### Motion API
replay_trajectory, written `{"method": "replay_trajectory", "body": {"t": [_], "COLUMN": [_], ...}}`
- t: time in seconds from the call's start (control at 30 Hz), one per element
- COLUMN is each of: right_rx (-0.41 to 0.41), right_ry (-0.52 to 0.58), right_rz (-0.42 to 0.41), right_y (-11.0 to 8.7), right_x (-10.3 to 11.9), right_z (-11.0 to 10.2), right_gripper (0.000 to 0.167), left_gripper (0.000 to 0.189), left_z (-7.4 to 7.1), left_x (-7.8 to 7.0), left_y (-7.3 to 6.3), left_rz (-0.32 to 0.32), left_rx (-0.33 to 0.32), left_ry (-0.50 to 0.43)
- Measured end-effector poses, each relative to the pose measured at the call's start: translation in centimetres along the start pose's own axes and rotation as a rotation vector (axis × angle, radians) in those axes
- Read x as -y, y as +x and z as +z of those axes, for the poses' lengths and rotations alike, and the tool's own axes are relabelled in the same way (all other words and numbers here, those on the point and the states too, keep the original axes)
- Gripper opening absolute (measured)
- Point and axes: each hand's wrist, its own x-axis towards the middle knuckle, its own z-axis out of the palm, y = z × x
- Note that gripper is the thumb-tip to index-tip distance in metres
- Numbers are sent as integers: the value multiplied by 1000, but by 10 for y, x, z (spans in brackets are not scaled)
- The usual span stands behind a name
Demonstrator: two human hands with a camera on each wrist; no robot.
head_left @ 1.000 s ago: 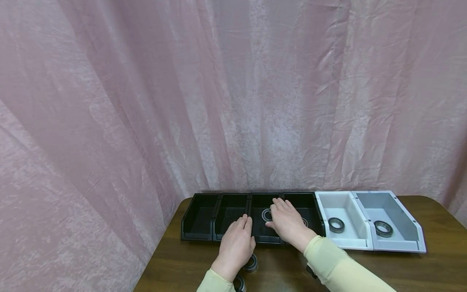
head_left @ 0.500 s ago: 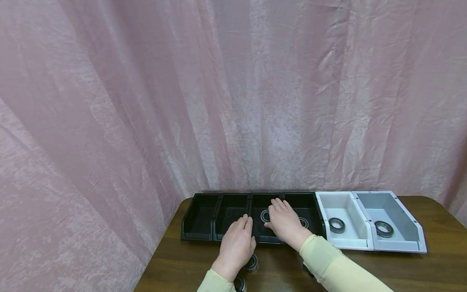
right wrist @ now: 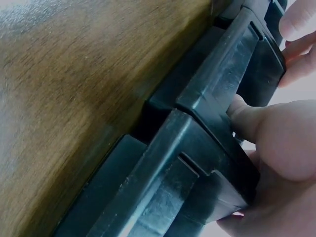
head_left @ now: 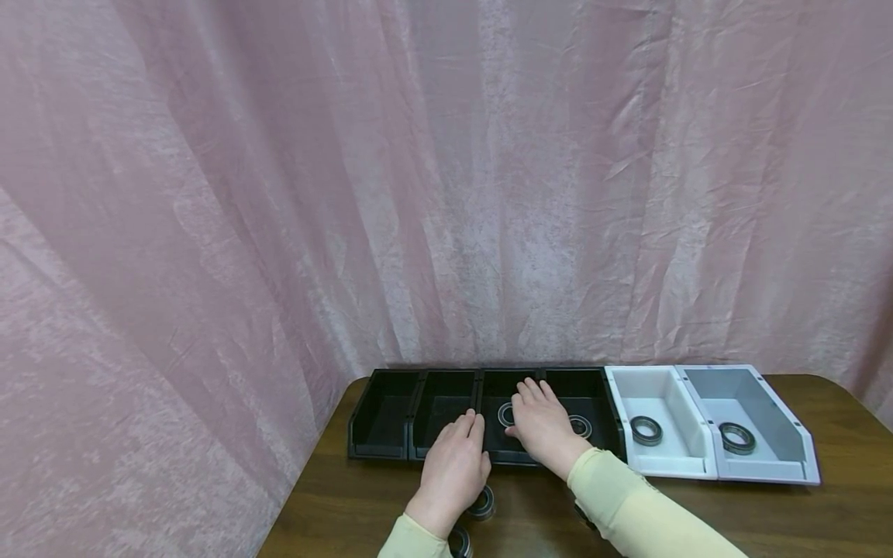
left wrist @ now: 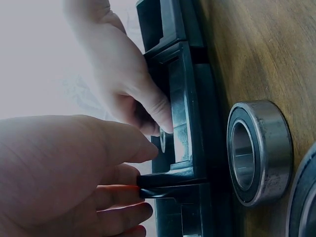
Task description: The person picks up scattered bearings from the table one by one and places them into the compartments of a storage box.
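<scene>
My right hand [head_left: 540,422] reaches into the third black bin [head_left: 512,456] from the left. Its thumb and fingers close on a bearing [head_left: 501,416] low in that bin, partly hidden by the hand. In the left wrist view only a shiny sliver of this bearing shows under the thumb. My left hand [head_left: 453,473] has its fingers straight and rests them on the divider between the second and third black bins. Two more bearings stand on the table beside the left wrist; the nearer to the bins is a thick steel bearing [left wrist: 271,153], half covered in the head view.
Black bins, a white bin [head_left: 670,465] and a light grey bin [head_left: 774,469] stand in a row on the wooden table [head_left: 321,496]. Single bearings lie in the fourth black bin, the white bin and the grey bin. A pink curtain [head_left: 446,194] hangs behind.
My right hand and forearm have shifted slightly left, and the bearing at the hand has moved slightly left too. More of the fourth bin's bearing shows. The left hand stays put.
</scene>
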Motion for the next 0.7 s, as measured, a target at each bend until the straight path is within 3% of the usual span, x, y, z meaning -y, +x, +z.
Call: {"method": "replay_trajectory", "body": {"t": [0.43,0.7], "right_rx": [43,116], "right_ry": [-98,-198], "right_rz": [-6,11], "right_y": [6,10], "right_x": [4,6], "right_z": [5,12], "right_gripper": [54,55], "left_gripper": [56,56], "left_z": [1,-1], "left_x": [0,0], "left_y": [0,0], "left_rz": [3,1], "left_rx": [1,3], "left_ry": [11,16]}}
